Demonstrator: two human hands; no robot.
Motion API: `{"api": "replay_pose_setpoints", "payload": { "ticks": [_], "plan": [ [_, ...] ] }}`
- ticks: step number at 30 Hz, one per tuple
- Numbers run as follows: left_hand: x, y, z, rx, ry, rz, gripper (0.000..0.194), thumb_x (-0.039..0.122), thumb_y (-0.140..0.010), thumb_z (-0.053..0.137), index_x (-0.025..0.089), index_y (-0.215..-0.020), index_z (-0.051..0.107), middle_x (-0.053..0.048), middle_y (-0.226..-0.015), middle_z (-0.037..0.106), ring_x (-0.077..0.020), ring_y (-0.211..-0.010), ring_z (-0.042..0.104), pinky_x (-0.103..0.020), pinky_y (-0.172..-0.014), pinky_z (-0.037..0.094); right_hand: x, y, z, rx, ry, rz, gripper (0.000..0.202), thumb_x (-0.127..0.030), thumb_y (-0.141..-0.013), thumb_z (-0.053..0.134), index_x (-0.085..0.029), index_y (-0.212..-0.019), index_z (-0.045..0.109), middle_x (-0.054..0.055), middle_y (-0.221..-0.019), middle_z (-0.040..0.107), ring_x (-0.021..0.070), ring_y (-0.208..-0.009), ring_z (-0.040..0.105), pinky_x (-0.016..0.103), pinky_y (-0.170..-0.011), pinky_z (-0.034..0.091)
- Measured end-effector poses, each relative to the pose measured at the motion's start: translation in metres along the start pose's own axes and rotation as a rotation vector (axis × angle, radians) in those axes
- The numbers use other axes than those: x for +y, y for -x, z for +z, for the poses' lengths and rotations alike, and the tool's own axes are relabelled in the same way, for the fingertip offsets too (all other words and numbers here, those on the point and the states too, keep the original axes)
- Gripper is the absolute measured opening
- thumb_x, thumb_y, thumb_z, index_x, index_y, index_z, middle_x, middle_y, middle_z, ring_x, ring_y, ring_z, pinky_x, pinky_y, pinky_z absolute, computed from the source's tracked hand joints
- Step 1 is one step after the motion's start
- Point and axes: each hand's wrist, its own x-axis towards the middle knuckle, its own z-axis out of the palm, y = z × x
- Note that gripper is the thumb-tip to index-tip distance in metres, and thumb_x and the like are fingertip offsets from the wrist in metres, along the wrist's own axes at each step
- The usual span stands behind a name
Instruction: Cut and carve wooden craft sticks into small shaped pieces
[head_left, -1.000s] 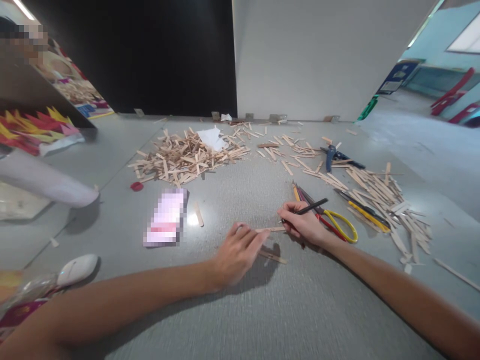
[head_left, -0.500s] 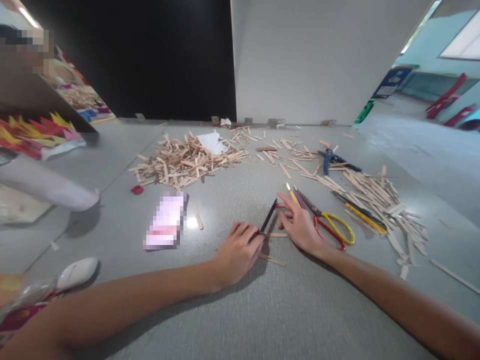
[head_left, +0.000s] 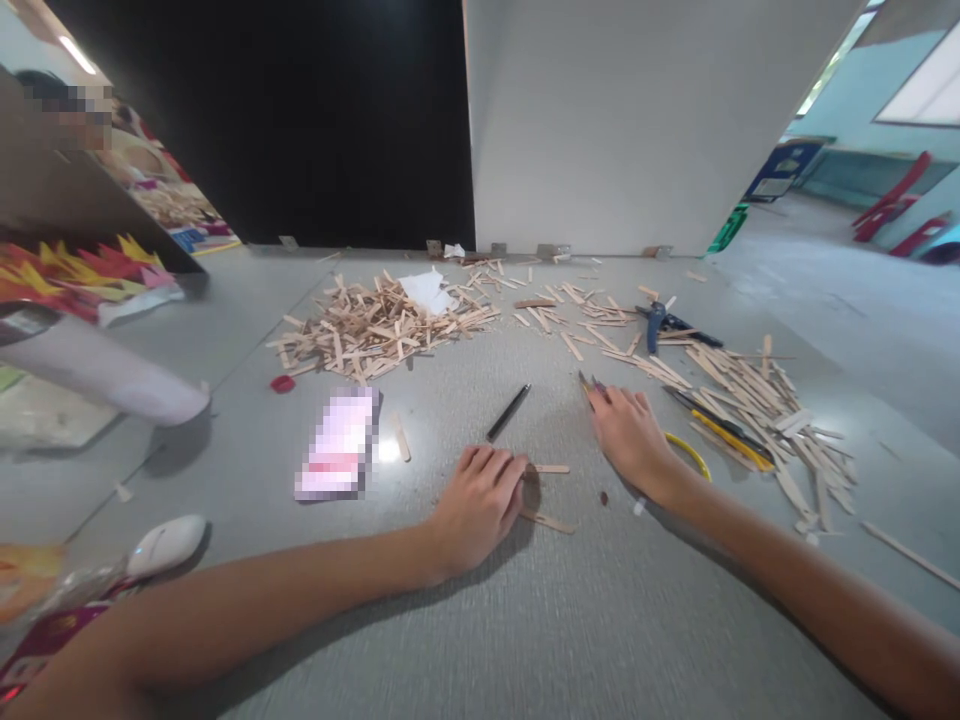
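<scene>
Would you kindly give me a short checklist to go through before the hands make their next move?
1. Black pen out of both hands' grip: ok, lying just beyond the left hand.
2. Left hand at the wooden stick: ok, covering one end.
3. Right hand gripping the scissors: cannot tell, mostly hidden.
4. Scissors closed: cannot tell.
5. Only one stick beside the left hand: not ok, a second stick lies there.
6. Blue-handled tool apart from both hands: ok.

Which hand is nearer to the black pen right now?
Left. The left hand is on the near side of the black pen, its fingers close to the pen's near end; the right hand is farther away, off to the pen's right.
</scene>
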Motion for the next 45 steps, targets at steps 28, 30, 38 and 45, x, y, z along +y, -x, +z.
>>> {"api": "replay_pose_setpoints", "payload": {
  "ticks": [28, 30, 38, 45],
  "plan": [
    [0.003, -0.001, -0.002, -0.020, 0.008, 0.104, 0.027, 0.009, -0.103, 0.047, 0.011, -0.121, 0.067, -0.016, -0.108, 0.077, -0.0294, -0.101, 0.070, -0.044, -0.086, 0.058, -0.020, 0.010, -0.033, -0.010, -0.358, -0.019, 0.017, -0.028, -0.107, 0.040, -0.024, -0.099, 0.054, 0.002, -0.068, 0.063, 0.0232, -0.058, 0.059, 0.033, -0.058, 0.033],
    [0.003, 0.000, -0.001, -0.024, -0.028, 0.087, 0.029, 0.011, -0.102, 0.048, 0.012, -0.124, 0.066, -0.015, -0.110, 0.076, -0.0302, -0.104, 0.070, -0.044, -0.088, 0.059, -0.019, 0.009, -0.036, 0.067, -0.401, 0.020, 0.026, -0.033, -0.108, 0.035, -0.025, -0.093, 0.053, 0.006, -0.075, 0.067, 0.0247, -0.066, 0.062, 0.034, -0.063, 0.036],
    [0.003, 0.000, -0.003, -0.073, -0.050, 0.059, 0.028, 0.012, -0.101, 0.047, 0.013, -0.121, 0.066, -0.015, -0.107, 0.073, -0.0299, -0.100, 0.069, -0.045, -0.086, 0.059, -0.020, 0.007, -0.048, 0.109, -0.599, 0.011, 0.026, -0.042, -0.098, 0.052, -0.023, -0.085, 0.065, 0.007, -0.081, 0.072, 0.0240, -0.074, 0.064, 0.034, -0.070, 0.045],
    [0.002, -0.001, -0.001, -0.091, 0.038, 0.123, 0.025, 0.011, -0.104, 0.047, 0.013, -0.121, 0.064, -0.016, -0.114, 0.072, -0.0309, -0.108, 0.067, -0.045, -0.090, 0.058, -0.014, 0.007, -0.047, -0.081, -0.673, -0.061, 0.032, -0.033, -0.097, 0.050, -0.021, -0.074, 0.069, -0.001, -0.060, 0.059, 0.0154, -0.051, 0.045, 0.031, -0.053, 0.033]
  ]
}}
